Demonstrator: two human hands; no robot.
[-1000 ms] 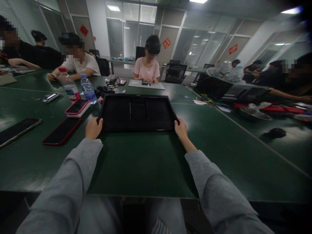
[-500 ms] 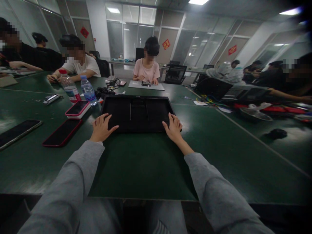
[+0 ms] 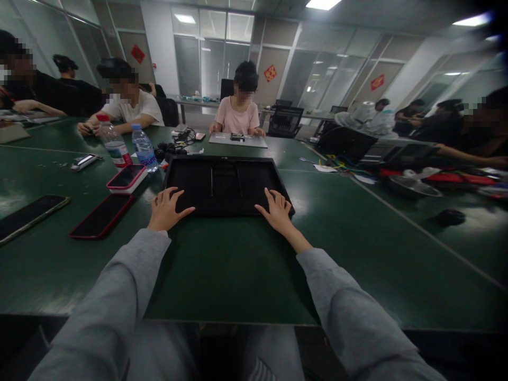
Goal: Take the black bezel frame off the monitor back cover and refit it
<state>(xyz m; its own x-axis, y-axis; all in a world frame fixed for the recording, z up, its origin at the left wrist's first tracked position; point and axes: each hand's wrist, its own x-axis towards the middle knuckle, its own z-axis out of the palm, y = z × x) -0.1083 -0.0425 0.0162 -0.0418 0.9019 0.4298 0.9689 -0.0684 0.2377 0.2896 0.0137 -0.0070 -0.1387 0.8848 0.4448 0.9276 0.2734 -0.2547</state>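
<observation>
A black rectangular panel with a raised rim (image 3: 194, 180) lies flat on the green table, with two thin light strips near its middle. My left hand (image 3: 166, 209) rests at its near left corner, thumb and fingers spread. On the near right part of the same panel is my right hand (image 3: 278, 211), its fingers apart and curved over the near edge. Neither hand is closed round anything. Whether the fingertips press on the panel cannot be made out.
Left of the panel are a red-capped bottle (image 3: 115, 145), a blue-capped bottle (image 3: 143, 148), a pink-edged box (image 3: 127, 179) and two phones (image 3: 101, 217). A person (image 3: 238, 114) sits opposite at a grey board (image 3: 254, 141). Cables and a black mouse (image 3: 450, 217) are rightward.
My right hand has moved slightly left, off the panel's right corner. My left hand has barely moved. The person opposite has drawn both hands apart to the board's sides.
</observation>
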